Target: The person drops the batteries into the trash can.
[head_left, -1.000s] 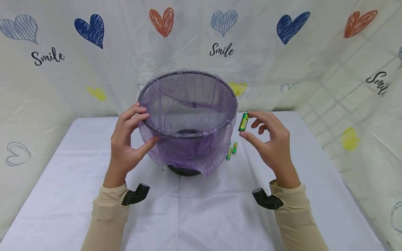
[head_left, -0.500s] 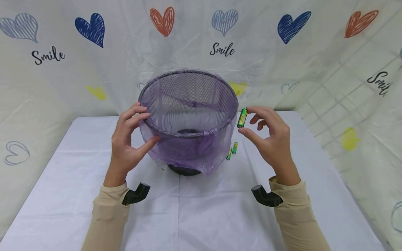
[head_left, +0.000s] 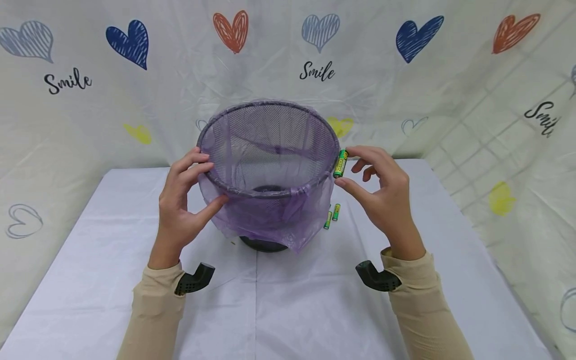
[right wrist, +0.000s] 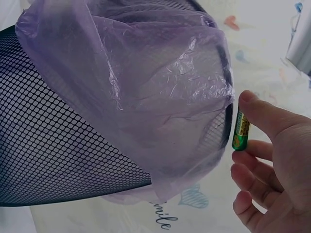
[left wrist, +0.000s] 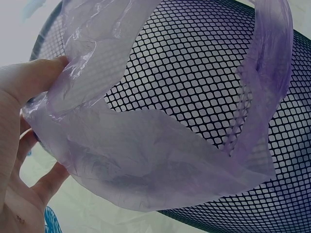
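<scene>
A black mesh wastebasket (head_left: 270, 194) stands on the table, lined with a thin purple plastic bag (head_left: 265, 217) folded over its rim. My left hand (head_left: 180, 202) holds the left side of the rim, fingers over the edge and thumb outside against the bag; in the left wrist view the thumb (left wrist: 39, 75) presses on the plastic. My right hand (head_left: 382, 192) pinches a green and yellow battery (head_left: 341, 163) end to end between thumb and index finger. The battery is upright and slightly tilted, right at the basket's right rim. In the right wrist view the battery (right wrist: 241, 130) shows just outside the rim.
On the white-covered table (head_left: 288, 310), a few more green batteries (head_left: 336, 212) lie to the right of the basket, partly hidden by the bag. A tiny brownish bit (head_left: 232, 243) lies at the basket's front left. Behind hangs a curtain (head_left: 270, 75) with printed hearts.
My right hand has moved left and slightly up with the battery, from beside the basket to its right rim. The left hand and basket stay put.
</scene>
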Demonstrator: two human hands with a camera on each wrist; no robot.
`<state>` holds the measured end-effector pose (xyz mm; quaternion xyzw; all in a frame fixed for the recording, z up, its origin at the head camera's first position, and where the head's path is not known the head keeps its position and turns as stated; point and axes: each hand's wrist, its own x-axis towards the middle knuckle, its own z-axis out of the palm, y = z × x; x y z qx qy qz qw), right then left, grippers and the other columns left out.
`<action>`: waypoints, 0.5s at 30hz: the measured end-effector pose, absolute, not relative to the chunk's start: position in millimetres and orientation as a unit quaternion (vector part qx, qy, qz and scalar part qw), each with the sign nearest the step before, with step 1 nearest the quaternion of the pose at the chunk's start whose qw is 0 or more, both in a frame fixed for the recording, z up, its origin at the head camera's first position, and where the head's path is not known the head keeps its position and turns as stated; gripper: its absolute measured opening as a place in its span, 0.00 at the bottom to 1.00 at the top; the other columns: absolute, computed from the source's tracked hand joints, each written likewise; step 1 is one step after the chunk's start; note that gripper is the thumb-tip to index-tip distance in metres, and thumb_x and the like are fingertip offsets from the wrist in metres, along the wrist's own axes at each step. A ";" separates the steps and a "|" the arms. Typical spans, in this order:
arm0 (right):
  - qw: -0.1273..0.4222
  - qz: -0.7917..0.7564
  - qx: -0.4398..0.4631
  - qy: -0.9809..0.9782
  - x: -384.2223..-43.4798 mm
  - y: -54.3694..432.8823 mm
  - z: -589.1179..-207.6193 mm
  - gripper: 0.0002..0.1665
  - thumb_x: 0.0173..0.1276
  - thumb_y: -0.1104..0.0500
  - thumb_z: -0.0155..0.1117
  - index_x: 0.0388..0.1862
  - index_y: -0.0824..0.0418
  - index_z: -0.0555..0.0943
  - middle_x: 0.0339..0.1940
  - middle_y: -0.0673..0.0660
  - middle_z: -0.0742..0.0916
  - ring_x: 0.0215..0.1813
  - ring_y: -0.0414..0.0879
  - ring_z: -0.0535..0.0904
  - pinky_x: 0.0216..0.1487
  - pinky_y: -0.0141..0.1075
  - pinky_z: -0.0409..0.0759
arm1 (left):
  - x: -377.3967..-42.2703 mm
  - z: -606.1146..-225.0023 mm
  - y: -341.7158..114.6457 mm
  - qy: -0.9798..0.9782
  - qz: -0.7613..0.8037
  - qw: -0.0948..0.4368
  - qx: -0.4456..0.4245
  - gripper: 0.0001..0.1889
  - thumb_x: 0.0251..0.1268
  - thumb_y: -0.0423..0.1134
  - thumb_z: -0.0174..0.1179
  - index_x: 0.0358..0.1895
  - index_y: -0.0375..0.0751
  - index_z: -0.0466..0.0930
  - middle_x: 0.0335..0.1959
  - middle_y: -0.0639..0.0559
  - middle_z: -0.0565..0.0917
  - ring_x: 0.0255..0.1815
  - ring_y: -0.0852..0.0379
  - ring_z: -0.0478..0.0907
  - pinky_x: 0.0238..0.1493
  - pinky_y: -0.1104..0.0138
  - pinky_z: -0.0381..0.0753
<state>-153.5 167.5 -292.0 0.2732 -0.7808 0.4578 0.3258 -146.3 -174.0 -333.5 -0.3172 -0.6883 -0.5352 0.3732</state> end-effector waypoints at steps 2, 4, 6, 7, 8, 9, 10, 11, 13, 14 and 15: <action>0.325 0.460 0.275 -0.779 -154.2 166.3 -291.1 0.31 0.47 0.72 0.77 0.54 0.63 0.82 0.48 0.59 0.85 0.40 0.40 0.77 0.38 0.27 0.73 | -146.2 -333.3 -174.2 -0.689 -0.534 0.374 -0.317 0.31 0.54 0.46 0.72 0.50 0.20 0.75 0.57 0.34 0.75 0.71 0.39 0.64 0.63 0.68 0.78; 0.325 0.461 0.275 -0.779 -154.8 165.4 -290.2 0.31 0.47 0.72 0.77 0.54 0.62 0.82 0.48 0.59 0.86 0.40 0.40 0.77 0.37 0.28 0.72 | -146.0 -332.9 -174.3 -0.691 -0.531 0.375 -0.316 0.31 0.54 0.47 0.71 0.50 0.20 0.75 0.57 0.33 0.75 0.71 0.39 0.64 0.63 0.68 0.78; 0.324 0.461 0.277 -0.778 -155.7 164.8 -289.6 0.31 0.48 0.71 0.77 0.54 0.62 0.82 0.48 0.59 0.86 0.40 0.40 0.77 0.37 0.28 0.73 | -145.9 -332.3 -174.4 -0.693 -0.528 0.376 -0.316 0.32 0.55 0.47 0.71 0.50 0.20 0.75 0.57 0.33 0.75 0.71 0.39 0.64 0.63 0.68 0.77; 0.325 0.461 0.276 -0.778 -156.1 164.4 -289.4 0.31 0.48 0.71 0.77 0.54 0.62 0.82 0.47 0.59 0.86 0.39 0.40 0.77 0.37 0.28 0.73 | -146.1 -332.2 -174.5 -0.693 -0.527 0.377 -0.316 0.31 0.55 0.47 0.71 0.50 0.20 0.75 0.57 0.32 0.75 0.71 0.39 0.64 0.63 0.68 0.77; 0.325 0.461 0.275 -0.778 -156.4 163.9 -289.0 0.31 0.48 0.71 0.77 0.54 0.62 0.82 0.47 0.59 0.86 0.39 0.39 0.77 0.37 0.28 0.72 | -146.2 -331.9 -174.6 -0.694 -0.526 0.377 -0.317 0.31 0.55 0.47 0.71 0.50 0.19 0.75 0.57 0.32 0.74 0.71 0.39 0.64 0.63 0.68 0.77; 0.327 0.461 0.273 -0.778 -156.5 163.3 -288.6 0.31 0.47 0.72 0.77 0.54 0.62 0.82 0.47 0.59 0.86 0.39 0.39 0.77 0.37 0.27 0.72 | -146.3 -331.7 -174.5 -0.694 -0.525 0.377 -0.318 0.31 0.55 0.46 0.71 0.50 0.19 0.75 0.56 0.31 0.74 0.71 0.39 0.65 0.63 0.68 0.77; 0.328 0.461 0.272 -0.778 -156.7 162.9 -288.2 0.31 0.47 0.71 0.77 0.54 0.62 0.82 0.47 0.59 0.86 0.39 0.39 0.77 0.37 0.27 0.72 | -146.4 -331.5 -174.4 -0.693 -0.525 0.377 -0.318 0.31 0.55 0.46 0.71 0.50 0.19 0.75 0.56 0.31 0.74 0.71 0.39 0.65 0.63 0.68 0.77; 0.330 0.461 0.270 -0.778 -156.7 162.3 -287.6 0.31 0.46 0.72 0.77 0.54 0.62 0.82 0.47 0.58 0.86 0.39 0.39 0.77 0.37 0.27 0.72 | -146.4 -331.3 -174.3 -0.693 -0.526 0.376 -0.319 0.31 0.55 0.45 0.71 0.50 0.19 0.75 0.56 0.31 0.74 0.71 0.39 0.65 0.63 0.68 0.78; 0.332 0.463 0.266 -0.778 -156.8 160.8 -286.6 0.32 0.45 0.72 0.78 0.53 0.62 0.83 0.46 0.58 0.86 0.39 0.39 0.77 0.37 0.26 0.72 | -146.2 -331.4 -174.4 -0.693 -0.526 0.376 -0.319 0.31 0.55 0.45 0.71 0.50 0.20 0.75 0.56 0.31 0.74 0.71 0.39 0.65 0.63 0.69 0.78; 0.331 0.464 0.264 -0.778 -156.9 160.0 -286.0 0.32 0.45 0.72 0.78 0.53 0.62 0.83 0.46 0.58 0.86 0.39 0.39 0.77 0.37 0.26 0.72 | -145.8 -331.5 -174.5 -0.693 -0.525 0.377 -0.318 0.31 0.55 0.46 0.71 0.50 0.20 0.75 0.56 0.31 0.74 0.71 0.40 0.65 0.63 0.69 0.78; 0.330 0.463 0.265 -0.779 -157.1 159.5 -285.4 0.32 0.46 0.71 0.78 0.53 0.62 0.82 0.46 0.57 0.86 0.39 0.39 0.77 0.37 0.26 0.72 | -145.5 -331.8 -174.6 -0.694 -0.526 0.377 -0.317 0.31 0.55 0.47 0.71 0.50 0.20 0.75 0.56 0.31 0.74 0.71 0.40 0.65 0.63 0.69 0.78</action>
